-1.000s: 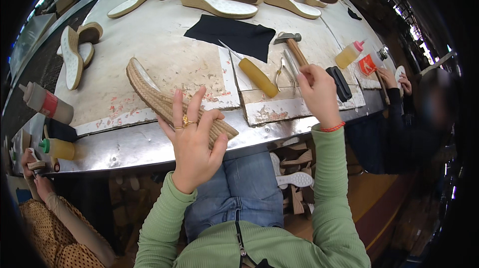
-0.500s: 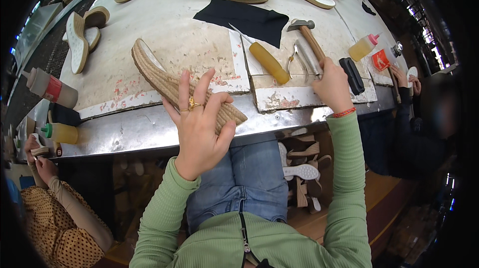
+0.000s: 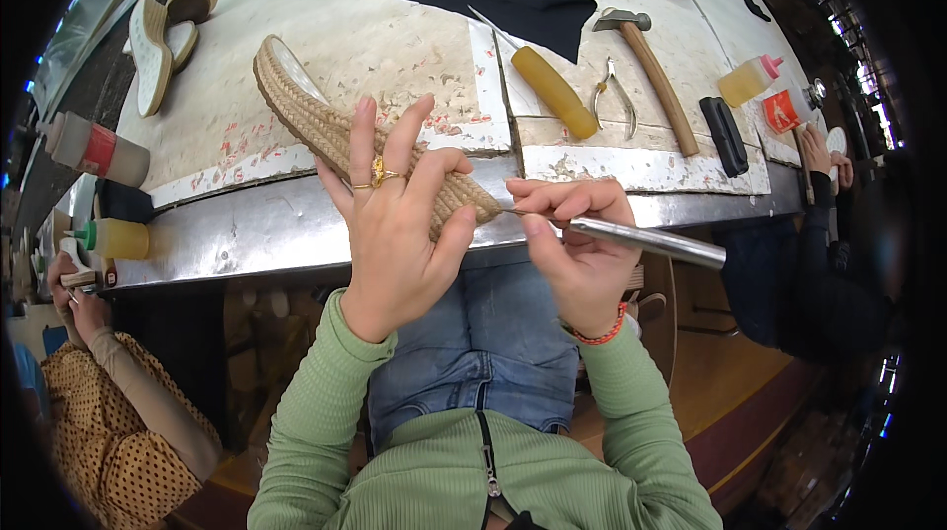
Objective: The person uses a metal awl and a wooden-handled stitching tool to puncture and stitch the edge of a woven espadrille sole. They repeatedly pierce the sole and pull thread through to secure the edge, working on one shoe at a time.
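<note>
My left hand (image 3: 390,229) grips a wedge shoe sole (image 3: 306,115) wrapped in braided tan rope, its white inner face partly showing at the far end. The sole lies slanted over the table's front edge, with the thick heel end toward me. In my right hand (image 3: 587,254) is an awl-like tool with a thin shaft and a round steel handle (image 3: 676,246). Its thin end reaches the sole's heel corner; whether the tip has gone into the braid cannot be made out. My fingers hide part of the sole's side.
Beyond my right hand lie a yellow-handled pointed tool (image 3: 552,91), nippers (image 3: 614,101), a hammer (image 3: 656,76) and a black block (image 3: 723,135). A black cloth (image 3: 498,2) lies farther back. Bottles (image 3: 109,150) stand left, another (image 3: 750,81) right. Co-workers sit at both sides.
My right hand has come left from beside the hammer, bringing the steel-handled tool to the sole's heel corner. My left hand keeps its grip on the sole. The view has shifted slightly.
</note>
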### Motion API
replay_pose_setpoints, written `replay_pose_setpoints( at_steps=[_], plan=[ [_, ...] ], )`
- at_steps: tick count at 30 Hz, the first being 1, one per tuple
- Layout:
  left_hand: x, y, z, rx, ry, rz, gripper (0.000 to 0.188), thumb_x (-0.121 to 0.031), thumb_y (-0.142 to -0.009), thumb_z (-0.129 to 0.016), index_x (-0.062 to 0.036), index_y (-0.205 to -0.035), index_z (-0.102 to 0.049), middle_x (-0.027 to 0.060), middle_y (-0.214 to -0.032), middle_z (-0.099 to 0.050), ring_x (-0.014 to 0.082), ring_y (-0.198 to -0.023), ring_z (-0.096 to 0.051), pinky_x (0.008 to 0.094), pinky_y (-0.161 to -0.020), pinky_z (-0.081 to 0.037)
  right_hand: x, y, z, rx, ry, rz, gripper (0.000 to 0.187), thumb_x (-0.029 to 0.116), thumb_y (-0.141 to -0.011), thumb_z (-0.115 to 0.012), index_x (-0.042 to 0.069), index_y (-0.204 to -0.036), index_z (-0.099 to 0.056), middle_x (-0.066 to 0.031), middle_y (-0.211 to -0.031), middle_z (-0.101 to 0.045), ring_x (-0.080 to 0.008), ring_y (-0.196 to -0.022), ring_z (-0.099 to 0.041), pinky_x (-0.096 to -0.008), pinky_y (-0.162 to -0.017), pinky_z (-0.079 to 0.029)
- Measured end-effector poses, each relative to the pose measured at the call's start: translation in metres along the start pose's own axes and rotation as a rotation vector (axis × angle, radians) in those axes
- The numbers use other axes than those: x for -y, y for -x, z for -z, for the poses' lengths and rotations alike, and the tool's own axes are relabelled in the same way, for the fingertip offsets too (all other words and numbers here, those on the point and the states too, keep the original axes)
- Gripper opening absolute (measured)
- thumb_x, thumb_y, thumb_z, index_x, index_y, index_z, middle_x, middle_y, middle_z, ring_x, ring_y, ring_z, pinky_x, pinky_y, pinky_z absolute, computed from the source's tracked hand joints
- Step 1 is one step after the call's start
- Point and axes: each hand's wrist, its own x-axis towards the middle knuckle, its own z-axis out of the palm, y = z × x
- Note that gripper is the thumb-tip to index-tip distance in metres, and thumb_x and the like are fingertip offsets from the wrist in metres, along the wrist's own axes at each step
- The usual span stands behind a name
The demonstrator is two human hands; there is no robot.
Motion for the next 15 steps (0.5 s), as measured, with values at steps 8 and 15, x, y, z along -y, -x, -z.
replay_pose_setpoints(
  at_steps=[8, 15],
  plan=[
    [0.001, 0.001, 0.001, 0.0, -0.02, 0.011, 0.023, -0.023, -0.076, -0.063, -0.0115, -0.096, -0.062, 0.0084, -0.147, -0.039, 0.0391, -0.143, -0.013, 0.0633, -0.106, -0.001, -0.014, 0.0, -0.014, 0.035, 0.209, 0.143, 0.023, -0.009, -0.077, -0.067, 0.001, -0.088, -0.049, -0.014, -0.089, -0.067, -0.0246, -0.093, -0.067, -0.0327, -0.081, -0.054],
    [0.001, 0.0, -0.001, 0.002, -0.011, 0.019, 0.023, -0.022, -0.075, -0.064, -0.0114, -0.095, -0.063, 0.0086, -0.146, -0.042, 0.0391, -0.143, -0.013, 0.0616, -0.106, -0.002, -0.015, 0.001, -0.017, 0.063, 0.364, 0.226, 0.027, -0.011, -0.077, -0.064, 0.002, -0.089, -0.043, -0.0169, -0.09, -0.064, -0.0268, -0.095, -0.066, -0.036, -0.082, -0.054]
  ],
)
